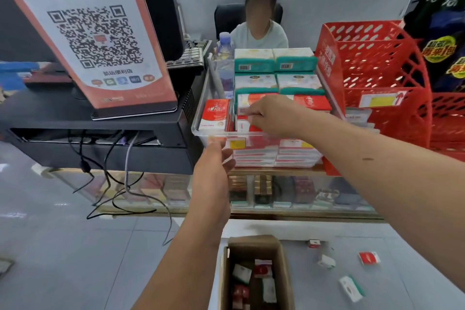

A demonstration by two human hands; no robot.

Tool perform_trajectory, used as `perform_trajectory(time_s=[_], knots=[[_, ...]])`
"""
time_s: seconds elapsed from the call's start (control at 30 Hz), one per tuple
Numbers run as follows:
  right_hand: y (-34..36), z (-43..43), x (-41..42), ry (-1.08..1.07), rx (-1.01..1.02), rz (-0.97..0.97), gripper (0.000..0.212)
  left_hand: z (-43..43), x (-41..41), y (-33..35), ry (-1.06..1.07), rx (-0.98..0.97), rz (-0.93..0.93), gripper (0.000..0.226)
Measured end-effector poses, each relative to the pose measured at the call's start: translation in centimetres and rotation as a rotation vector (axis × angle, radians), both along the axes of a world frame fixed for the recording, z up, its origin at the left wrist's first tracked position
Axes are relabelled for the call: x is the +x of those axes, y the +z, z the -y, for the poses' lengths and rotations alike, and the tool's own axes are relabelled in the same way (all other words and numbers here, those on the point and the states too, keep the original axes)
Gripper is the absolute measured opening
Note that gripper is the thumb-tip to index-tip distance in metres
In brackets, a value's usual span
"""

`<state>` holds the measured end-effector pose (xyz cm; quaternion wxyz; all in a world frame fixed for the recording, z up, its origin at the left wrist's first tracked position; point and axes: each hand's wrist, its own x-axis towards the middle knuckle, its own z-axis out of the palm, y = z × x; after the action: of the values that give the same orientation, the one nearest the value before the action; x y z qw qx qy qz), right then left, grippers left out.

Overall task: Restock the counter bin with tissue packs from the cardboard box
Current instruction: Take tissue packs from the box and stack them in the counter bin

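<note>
A clear plastic counter bin (201, 131) stands on the counter, filled with red-and-white and green-and-white tissue packs (254, 60). My right hand (266, 116) reaches into the bin's front row, its fingers curled on a red-and-white tissue pack (245, 122). My left hand (216, 158) touches the bin's front left wall with loosely bent fingers and holds nothing. On the floor below stands the open cardboard box (254, 246), with several red and white packs (263, 268) inside.
A QR-code sign (93, 33) stands on a black register (100, 128) at the left, cables hanging below. A red perforated rack (377, 63) flanks the bin on the right. A water bottle (225, 63) stands behind the bin. A person sits behind the counter. Loose packs (368, 258) lie on the floor.
</note>
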<state>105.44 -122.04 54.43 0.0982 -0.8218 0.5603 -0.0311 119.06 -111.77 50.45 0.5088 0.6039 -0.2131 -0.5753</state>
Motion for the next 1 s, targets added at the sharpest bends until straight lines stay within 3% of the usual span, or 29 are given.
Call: perform_trajectory(time_s=[0.13,0.27,0.4,0.73,0.87,1.0], knots=[[-1.2,0.2,-0.5,-0.108,-0.206,0.028,0.029,-0.1,0.1,-0.7,-0.021,0.017,0.010,0.036],[-1.3,-0.2,-0.5,-0.208,-0.053,0.001,0.031,-0.2,0.2,-0.9,-0.037,0.034,-0.008,0.037],[-0.7,-1.3,-0.6,-0.206,0.026,0.242,0.032,-0.3,0.2,-1.0,-0.051,0.028,0.003,0.036],[-4.2,-10.8,-0.7,-0.311,-0.467,0.606,0.019,-1.1,2.3,-1.5,-0.142,-0.027,-0.003,0.036],[-9.2,-13.9,0.0,-0.346,-0.427,0.624,0.017,-1.6,2.6,-3.5,-0.200,-0.017,0.014,0.039],[-14.7,-15.9,0.4,-0.393,-0.252,0.619,0.017,-2.6,2.1,-7.4,-0.252,0.029,0.027,0.041]])
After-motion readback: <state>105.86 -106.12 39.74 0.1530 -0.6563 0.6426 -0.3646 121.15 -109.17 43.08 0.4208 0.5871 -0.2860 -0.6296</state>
